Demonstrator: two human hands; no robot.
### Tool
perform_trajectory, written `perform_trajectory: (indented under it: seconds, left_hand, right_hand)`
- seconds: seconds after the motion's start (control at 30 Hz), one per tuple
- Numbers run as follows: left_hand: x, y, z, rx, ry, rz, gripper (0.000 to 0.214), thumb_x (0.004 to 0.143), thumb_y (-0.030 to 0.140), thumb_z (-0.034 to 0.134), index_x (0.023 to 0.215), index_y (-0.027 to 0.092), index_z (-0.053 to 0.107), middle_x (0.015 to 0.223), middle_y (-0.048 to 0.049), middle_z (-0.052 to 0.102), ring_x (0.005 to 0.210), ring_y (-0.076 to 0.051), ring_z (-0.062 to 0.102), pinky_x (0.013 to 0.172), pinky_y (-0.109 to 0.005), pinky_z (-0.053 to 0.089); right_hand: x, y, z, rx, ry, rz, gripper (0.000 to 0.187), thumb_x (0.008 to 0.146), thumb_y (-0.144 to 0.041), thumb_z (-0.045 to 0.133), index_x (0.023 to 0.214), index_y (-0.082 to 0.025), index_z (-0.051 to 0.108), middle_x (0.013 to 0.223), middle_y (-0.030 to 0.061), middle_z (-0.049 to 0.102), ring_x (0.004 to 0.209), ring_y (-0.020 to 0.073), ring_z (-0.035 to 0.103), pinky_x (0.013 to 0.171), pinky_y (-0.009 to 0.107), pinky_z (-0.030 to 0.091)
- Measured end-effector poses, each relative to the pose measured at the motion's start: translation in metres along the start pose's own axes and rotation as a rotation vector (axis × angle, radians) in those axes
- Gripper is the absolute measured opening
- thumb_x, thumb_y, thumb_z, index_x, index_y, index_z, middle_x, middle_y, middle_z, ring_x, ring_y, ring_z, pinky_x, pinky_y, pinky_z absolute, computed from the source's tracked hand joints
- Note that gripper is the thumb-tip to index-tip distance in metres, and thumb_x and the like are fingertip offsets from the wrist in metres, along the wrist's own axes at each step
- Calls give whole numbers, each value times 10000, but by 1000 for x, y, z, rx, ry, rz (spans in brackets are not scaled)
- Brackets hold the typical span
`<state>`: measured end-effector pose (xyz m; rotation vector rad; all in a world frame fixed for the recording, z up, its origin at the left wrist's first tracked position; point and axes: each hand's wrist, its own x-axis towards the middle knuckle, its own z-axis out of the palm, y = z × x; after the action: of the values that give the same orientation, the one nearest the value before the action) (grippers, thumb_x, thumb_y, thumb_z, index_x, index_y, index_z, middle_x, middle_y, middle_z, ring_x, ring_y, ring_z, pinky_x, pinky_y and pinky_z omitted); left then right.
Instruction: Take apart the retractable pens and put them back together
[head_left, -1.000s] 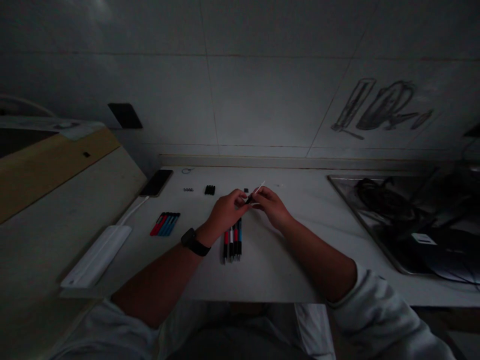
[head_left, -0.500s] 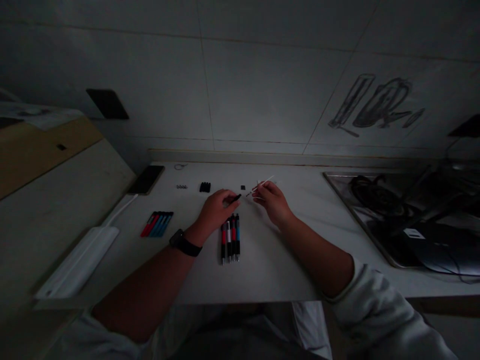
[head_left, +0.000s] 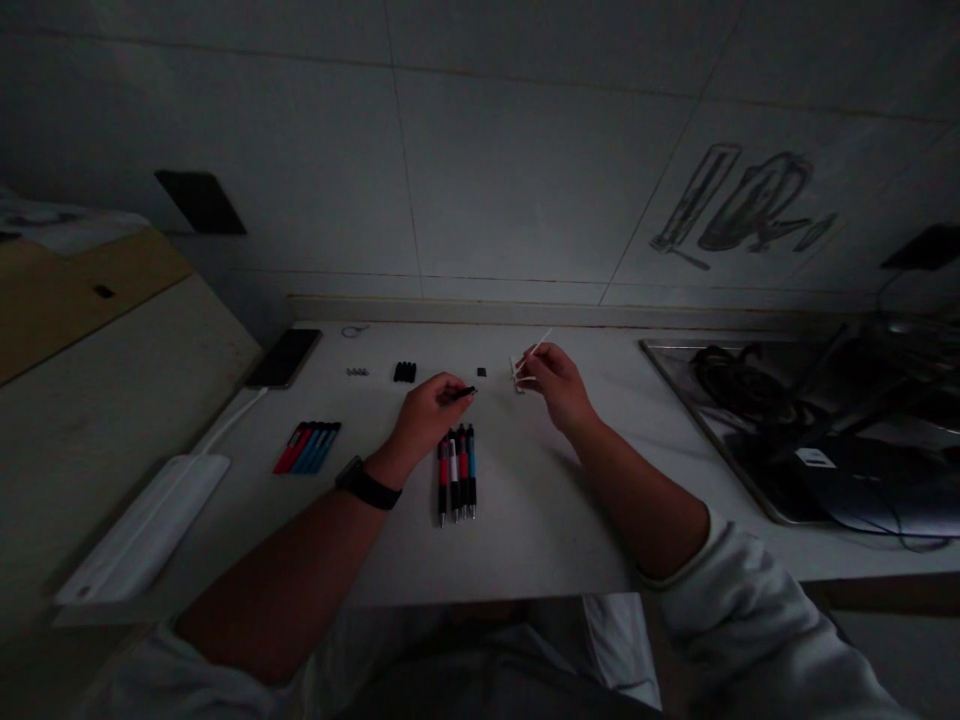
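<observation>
My left hand (head_left: 433,405) is closed around a short black pen part (head_left: 463,393), pinched at the fingertips just above the row of pens. Right of it, my right hand (head_left: 556,382) pinches a thin white pen refill (head_left: 542,340) that slants up past the fingers. More thin white pieces (head_left: 517,377) lie at those fingertips; whether they are held or resting on the counter I cannot tell. Several assembled click pens (head_left: 457,475) with red, white and blue barrels lie side by side below my left hand. A small black piece (head_left: 481,372) sits between the hands.
Several black grips (head_left: 405,372), small springs (head_left: 358,372) and red and blue pen barrels (head_left: 307,447) lie to the left. Beyond are a phone (head_left: 285,358), a white power strip (head_left: 142,530) and a wire loop (head_left: 355,331). A metal-edged stove top (head_left: 720,440) holding dark items is at right.
My right hand has moved away to the right from the black part, taking the white refill with it. My left hand stays nearly in place, still holding the black part.
</observation>
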<state>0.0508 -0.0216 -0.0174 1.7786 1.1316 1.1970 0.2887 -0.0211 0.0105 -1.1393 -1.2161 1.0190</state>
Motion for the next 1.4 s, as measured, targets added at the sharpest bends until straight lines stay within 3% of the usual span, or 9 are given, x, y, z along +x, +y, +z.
perform_trajectory:
  seconds: [0.17,0.23,0.33,0.6,0.93,1.2,1.3,1.4]
  left_hand:
    - [1,-7,-2,19,20,10,162,863,306,750,981,208,700,992,-59,767,929,-197,721,900,-377,592]
    - [1,-7,-1,17,17,13,154,866,300,747,980,208,700,991,-58,768,934,-196,723,905,-378,595]
    - [1,-6,-1,22,9,16,144,871,295,742,978,208,702,990,-55,768,931,-191,723,913,-373,596]
    - [2,-7,-2,33,30,30,147,867,297,748,981,215,705,995,-47,765,932,-190,721,928,-372,590]
    - [2,-6,-3,43,12,24,144,871,296,744,985,215,706,996,-55,768,938,-198,721,941,-394,586]
    - [3,-4,-3,21,22,23,148,856,303,747,963,212,699,983,-52,764,926,-193,713,923,-380,573]
    - [3,-3,-2,-7,16,17,163,850,312,752,966,208,703,976,-55,762,926,-197,714,909,-376,572]
    - [1,1,-1,-38,-3,19,178,850,332,757,962,206,702,972,-55,758,926,-201,712,901,-373,572]
  right_hand:
    - [23,12,-40,-705,80,-111,233,898,-392,624,1063,-244,695,814,28,692,742,190,627,760,345,506]
    - [26,20,-44,-912,66,-93,242,894,-313,640,1113,-244,717,843,41,728,777,202,651,785,344,495]
    - [30,30,-39,-1033,42,-54,241,913,-289,645,1133,-247,736,945,70,773,856,224,690,802,342,496]
    - [35,37,-36,-1122,34,-50,241,943,-326,611,1096,-244,779,1024,105,787,912,259,700,800,359,502]
    - [29,43,-41,-1130,-90,-109,233,927,-257,636,1066,-255,822,1075,122,724,967,257,669,900,373,497]
    - [22,31,-37,-1170,-76,-123,241,935,-244,629,1099,-220,804,1066,120,731,965,248,669,882,363,502]
    - [16,21,-29,-1051,-89,-195,240,926,-215,640,1115,-212,789,1029,87,745,875,197,663,863,330,503]
    - [6,14,-11,-778,-178,-282,197,930,-268,661,1081,-221,778,1007,58,751,816,159,652,822,297,511]
